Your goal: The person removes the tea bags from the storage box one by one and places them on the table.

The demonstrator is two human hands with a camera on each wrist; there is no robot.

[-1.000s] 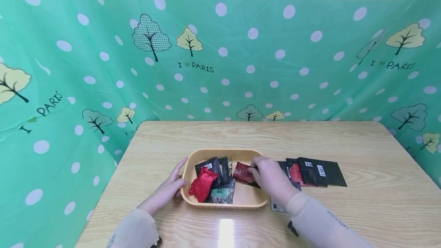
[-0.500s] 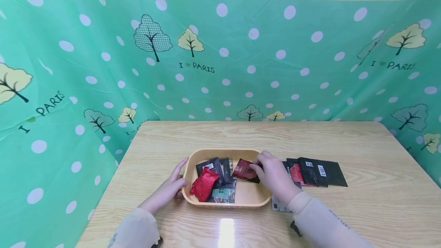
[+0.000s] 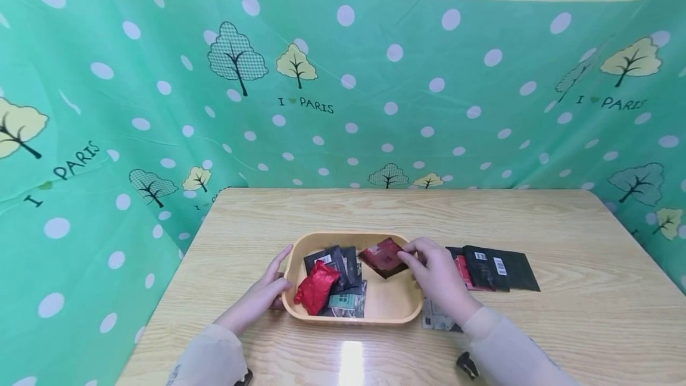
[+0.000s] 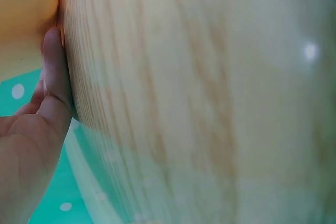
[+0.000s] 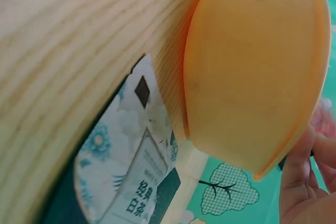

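A dark red square packet (image 3: 383, 256) hangs tilted over the right part of a yellow plastic bin (image 3: 375, 320); my right hand (image 3: 436, 276) pinches its right corner between thumb and fingers. My left hand (image 3: 262, 292) rests against the bin's left end with fingers extended, and the left wrist view shows a straight digit touching the bin wall (image 4: 26, 24). Inside the bin's left half lie a crumpled red foil pouch (image 3: 317, 286), several black packets (image 3: 351, 264) and a clear packet with a green label (image 3: 345, 301). The right wrist view shows mostly the bin's outer wall (image 5: 257, 66).
Right of the bin, black packets with white barcode labels (image 3: 499, 265) overlap a red one (image 3: 464, 270) on the wooden table (image 3: 589, 314). A pale floral packet (image 5: 131, 156) lies close to the bin's right end. A patterned green curtain (image 3: 343, 76) stands behind.
The dark red packet has been lifted from the bin floor and turned, now raised near the back rim. My right hand moved slightly right with it. The left hand stays put.
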